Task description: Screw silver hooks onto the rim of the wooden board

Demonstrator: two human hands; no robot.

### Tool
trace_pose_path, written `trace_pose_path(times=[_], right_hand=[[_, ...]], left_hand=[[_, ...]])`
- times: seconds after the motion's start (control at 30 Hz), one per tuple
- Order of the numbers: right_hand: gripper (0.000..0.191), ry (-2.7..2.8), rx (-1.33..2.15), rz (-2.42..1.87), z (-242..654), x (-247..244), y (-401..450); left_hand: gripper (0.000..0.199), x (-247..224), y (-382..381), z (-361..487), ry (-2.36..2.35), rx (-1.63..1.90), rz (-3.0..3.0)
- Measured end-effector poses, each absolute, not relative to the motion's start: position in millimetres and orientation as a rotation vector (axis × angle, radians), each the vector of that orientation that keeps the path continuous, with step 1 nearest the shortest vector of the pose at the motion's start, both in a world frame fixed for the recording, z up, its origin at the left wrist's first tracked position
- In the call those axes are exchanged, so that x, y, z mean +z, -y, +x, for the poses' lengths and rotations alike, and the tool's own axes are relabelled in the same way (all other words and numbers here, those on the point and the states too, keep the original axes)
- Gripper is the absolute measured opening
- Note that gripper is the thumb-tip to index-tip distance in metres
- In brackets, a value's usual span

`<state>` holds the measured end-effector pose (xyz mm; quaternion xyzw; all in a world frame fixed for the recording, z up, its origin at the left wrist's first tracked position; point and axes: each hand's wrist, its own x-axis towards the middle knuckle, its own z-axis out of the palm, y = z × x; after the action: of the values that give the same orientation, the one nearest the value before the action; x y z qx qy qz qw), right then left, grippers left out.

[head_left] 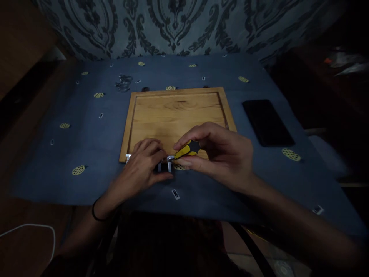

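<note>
1. Pinching the screwdriver (182, 151) narrowly in our right hand (226, 157), we point it at the metal fitting (169, 165) by the board's (173, 115) near edge.
2. Our left hand (140, 163) crowds the fitting; its grip, we cannot tell.
3. Turning would need steadiness.
4. Cloth labels (175, 194) are unreadable.

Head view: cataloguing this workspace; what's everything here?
Cloth: one, blue, across table
Board: one, brown, on cloth
Screwdriver: one, yellow-black, board's near edge
Metal fittings: two visible, silver, board's near edge
Loose metal pieces: count unclear, silver, far left
Small items: two, dark, behind board
Flat device: one, black, right of board
Patterned fabric: one, grey, far side
Cable: one, white, lower left
Blurred clutter: count unclear, pale, far right
Wristband: one, black, left wrist
Left hand: one, bare, by fittings
Right hand: one, bare, around screwdriver
</note>
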<state>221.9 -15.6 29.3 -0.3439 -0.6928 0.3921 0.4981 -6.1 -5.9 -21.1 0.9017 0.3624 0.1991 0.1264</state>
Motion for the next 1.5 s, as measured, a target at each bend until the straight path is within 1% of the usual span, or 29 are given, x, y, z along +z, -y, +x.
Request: trace_pose_path(times=[0.07,0.1,0.33,0.63,0.9,1.17,1.3,1.5], right_hand=[[0.018,1.726,0.958,-0.771,223.4,31.3,16.3],[0.018,1.743,0.947,-0.753,224.1,32.2,17.1],[0.018,1.562,0.793,-0.866,224.9,34.1,25.5],[0.016,1.642,0.866,-0.860,224.4,30.5,22.0],[0.016,1.685,0.850,-0.788,222.7,24.9,18.4],[0.017,1.749,0.778,-0.782,224.2,23.9,16.6],[0.014,1.755,0.754,-0.727,224.8,20.8,12.9],[0.018,1.666,0.841,-0.771,223.5,19.8,12.9]], left_hand=[[0.039,-21.1,6.0,-5.7,-1.042,0.591,2.631],[0.039,-21.1,6.0,-5.6,-1.035,0.596,2.634],[0.041,-22.5,6.0,-7.1,-1.027,0.599,2.601],[0.043,-20.6,6.9,-6.7,-1.037,0.573,2.596],[0.047,-22.3,6.5,-7.1,-1.023,0.589,2.632],[0.046,-22.5,7.7,-5.5,-1.039,0.596,2.627],[0.043,-23.1,7.4,-5.2,-1.012,0.655,2.671],[0.041,-23.8,6.5,-6.3,-1.011,0.640,2.683]])
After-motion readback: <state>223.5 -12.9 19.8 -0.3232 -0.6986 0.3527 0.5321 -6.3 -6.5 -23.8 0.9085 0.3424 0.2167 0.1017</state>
